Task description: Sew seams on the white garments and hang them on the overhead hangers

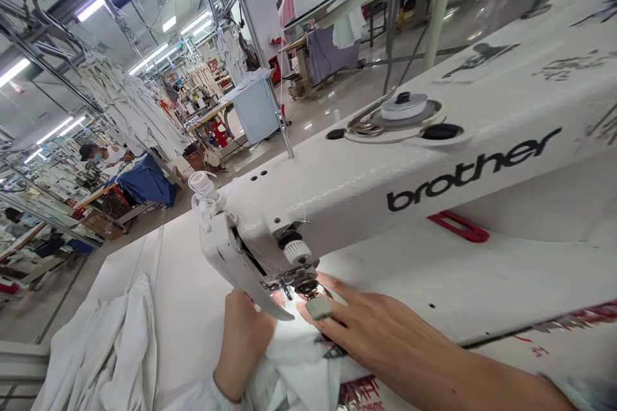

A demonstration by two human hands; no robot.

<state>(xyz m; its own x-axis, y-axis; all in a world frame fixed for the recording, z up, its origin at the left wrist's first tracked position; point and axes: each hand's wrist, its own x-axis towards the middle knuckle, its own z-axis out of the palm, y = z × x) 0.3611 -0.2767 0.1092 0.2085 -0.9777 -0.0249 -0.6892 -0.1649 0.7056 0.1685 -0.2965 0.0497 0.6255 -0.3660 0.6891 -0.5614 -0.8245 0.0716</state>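
A white Brother sewing machine (pixel 434 160) fills the middle of the head view, its needle head (pixel 294 270) low and central. White fabric (pixel 299 353) lies lit under the needle. My left hand (pixel 245 334) sits curled on the fabric just left of the presser foot, its fingertips hidden behind the machine's face plate. From the right, my right hand (pixel 366 327) lies flat on the fabric with fingers stretched toward the foot; one finger wears a pale thimble-like cap (pixel 319 308).
More white cloth (pixel 110 347) is heaped on the white table (pixel 178 282) at the left. Beyond it a factory floor holds other sewing stations, hanging white garments (pixel 130 103) and a seated person (pixel 103 155) at the far left.
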